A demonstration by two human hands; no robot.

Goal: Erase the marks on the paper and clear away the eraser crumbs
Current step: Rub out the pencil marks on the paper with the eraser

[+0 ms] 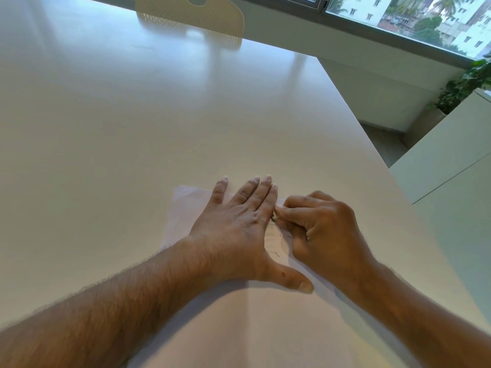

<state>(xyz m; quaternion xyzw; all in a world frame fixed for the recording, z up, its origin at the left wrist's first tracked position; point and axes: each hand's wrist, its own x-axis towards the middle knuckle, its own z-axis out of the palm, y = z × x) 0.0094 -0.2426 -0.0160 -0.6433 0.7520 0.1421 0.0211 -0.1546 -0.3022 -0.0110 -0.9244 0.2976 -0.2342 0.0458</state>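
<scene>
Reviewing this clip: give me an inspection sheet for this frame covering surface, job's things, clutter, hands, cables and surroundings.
Surface: pale table, glossy, with window reflections.
Job's things: white paper flat on the table; faint pencil marks show between the hands. Eraser hidden in the grip, if there at all; crumbs too small to tell.
Clutter: nothing seen.
Hands: left hand pressed flat on the paper, fingers straight. Right hand has its fingers curled, fingertips pinched down at the marks.
Cables: nothing seen.
Surroundings: cream chair back at the far edge, window onto buildings and trees, leafy plant, white cabinet at right.
</scene>
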